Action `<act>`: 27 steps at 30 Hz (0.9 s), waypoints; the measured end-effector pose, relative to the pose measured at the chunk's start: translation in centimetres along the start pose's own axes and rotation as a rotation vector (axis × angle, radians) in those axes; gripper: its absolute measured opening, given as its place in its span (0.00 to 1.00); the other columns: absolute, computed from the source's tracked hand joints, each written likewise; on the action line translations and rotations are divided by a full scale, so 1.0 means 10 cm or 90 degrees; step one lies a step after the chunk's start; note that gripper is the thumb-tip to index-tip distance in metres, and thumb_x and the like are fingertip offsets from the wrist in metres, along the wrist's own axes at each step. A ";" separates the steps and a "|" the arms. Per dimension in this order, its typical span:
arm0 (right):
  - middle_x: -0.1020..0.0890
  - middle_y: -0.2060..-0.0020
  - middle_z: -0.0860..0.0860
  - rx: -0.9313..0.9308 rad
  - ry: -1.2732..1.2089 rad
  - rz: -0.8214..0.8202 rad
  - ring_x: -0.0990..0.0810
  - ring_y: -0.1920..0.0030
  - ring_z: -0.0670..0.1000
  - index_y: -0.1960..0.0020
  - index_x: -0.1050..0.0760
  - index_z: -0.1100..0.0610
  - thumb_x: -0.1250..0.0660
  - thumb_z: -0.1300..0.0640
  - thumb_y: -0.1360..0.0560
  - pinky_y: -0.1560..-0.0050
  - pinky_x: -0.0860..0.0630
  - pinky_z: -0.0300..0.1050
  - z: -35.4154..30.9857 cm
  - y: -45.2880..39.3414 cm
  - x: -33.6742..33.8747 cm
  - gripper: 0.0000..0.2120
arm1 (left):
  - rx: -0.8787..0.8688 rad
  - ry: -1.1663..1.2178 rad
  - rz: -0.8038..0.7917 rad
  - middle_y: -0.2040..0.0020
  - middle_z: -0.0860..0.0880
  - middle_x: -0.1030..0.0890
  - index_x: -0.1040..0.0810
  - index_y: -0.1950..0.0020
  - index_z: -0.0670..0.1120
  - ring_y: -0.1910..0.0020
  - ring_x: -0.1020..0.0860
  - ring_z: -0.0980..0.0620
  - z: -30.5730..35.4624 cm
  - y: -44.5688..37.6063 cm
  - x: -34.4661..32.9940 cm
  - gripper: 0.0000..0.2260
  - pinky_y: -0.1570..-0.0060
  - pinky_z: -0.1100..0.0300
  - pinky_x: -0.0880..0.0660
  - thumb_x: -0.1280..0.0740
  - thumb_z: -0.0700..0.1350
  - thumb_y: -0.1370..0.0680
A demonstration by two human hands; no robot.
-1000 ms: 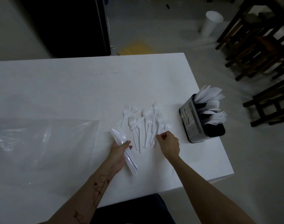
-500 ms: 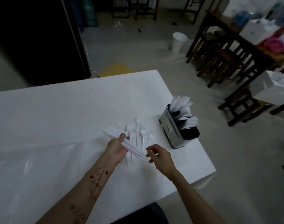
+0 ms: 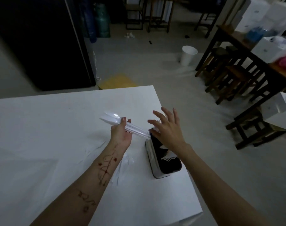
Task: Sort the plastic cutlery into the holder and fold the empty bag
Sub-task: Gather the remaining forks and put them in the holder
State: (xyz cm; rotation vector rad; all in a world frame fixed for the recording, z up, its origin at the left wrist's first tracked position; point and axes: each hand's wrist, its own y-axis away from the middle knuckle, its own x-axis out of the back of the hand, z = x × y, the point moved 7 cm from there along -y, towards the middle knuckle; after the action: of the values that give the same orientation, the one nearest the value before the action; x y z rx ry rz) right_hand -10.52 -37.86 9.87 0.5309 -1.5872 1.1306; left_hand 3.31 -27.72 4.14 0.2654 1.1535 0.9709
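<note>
Nearest the viewer, loose white cutlery (image 3: 122, 162) lies scattered and blurred on the white desk (image 3: 57, 121) beneath the left forearm, unsorted and probably left within easy reach for the next gathering. At the desk's left side a sheet of clear plastic, most likely the emptied bag (image 3: 23, 173), lies spread flat, so the folding step looks not yet begun. Just beyond the scatter, near the desk's right edge, stands the dark holder (image 3: 157, 167), its metal-looking side facing the viewer and white fork tines showing in the near compartment; which compartments hold what is otherwise hidden by the right arm. Above it, the left hand (image 3: 121, 134) grips a bundle of cutlery (image 3: 122, 123) around the middle, handles angled down toward the holder's far end and broad ends pointing up and away, a hold that seems meant to slide the whole stack in handles-first. The right hand (image 3: 167, 131) hovers over the holder with fingers spread wide and holding nothing, its thumb side close to the bundle's lower ends, apparently ready to steady or guide them in. Beyond the desk, a white bin (image 3: 188, 55) stands on the floor.
</note>
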 end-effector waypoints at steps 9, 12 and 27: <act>0.16 0.56 0.51 -0.033 -0.302 -0.034 0.22 0.55 0.55 0.50 0.19 0.59 0.34 0.63 0.23 0.51 0.28 0.43 0.38 -0.04 -0.13 0.05 | -0.191 -0.167 -0.049 0.54 0.50 0.25 0.31 0.39 0.43 0.51 0.23 0.51 -0.31 -0.03 -0.47 0.10 0.46 0.59 0.28 0.39 0.36 0.20; 0.16 0.57 0.51 -0.088 -0.339 -0.017 0.24 0.52 0.53 0.49 0.20 0.60 0.36 0.62 0.22 0.51 0.32 0.37 0.39 0.01 -0.15 0.06 | -0.260 -0.225 -0.063 0.54 0.51 0.24 0.31 0.38 0.43 0.52 0.23 0.52 -0.35 0.00 -0.50 0.11 0.43 0.58 0.27 0.39 0.36 0.20; 0.25 0.35 0.42 -0.230 -0.618 0.076 0.28 0.33 0.43 0.31 0.28 0.52 0.45 0.43 0.19 0.36 0.32 0.35 0.40 -0.02 0.24 0.22 | -0.376 -0.771 -0.154 0.43 0.50 0.31 0.34 0.44 0.57 0.40 0.30 0.51 -0.88 0.12 -0.49 0.06 0.48 0.59 0.24 0.39 0.50 0.20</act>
State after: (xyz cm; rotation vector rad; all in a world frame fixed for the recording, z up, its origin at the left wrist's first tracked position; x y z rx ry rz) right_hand -13.12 -40.91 12.18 0.8069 -2.6180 0.6372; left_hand -5.23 -33.26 4.36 0.1708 -0.2155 0.6858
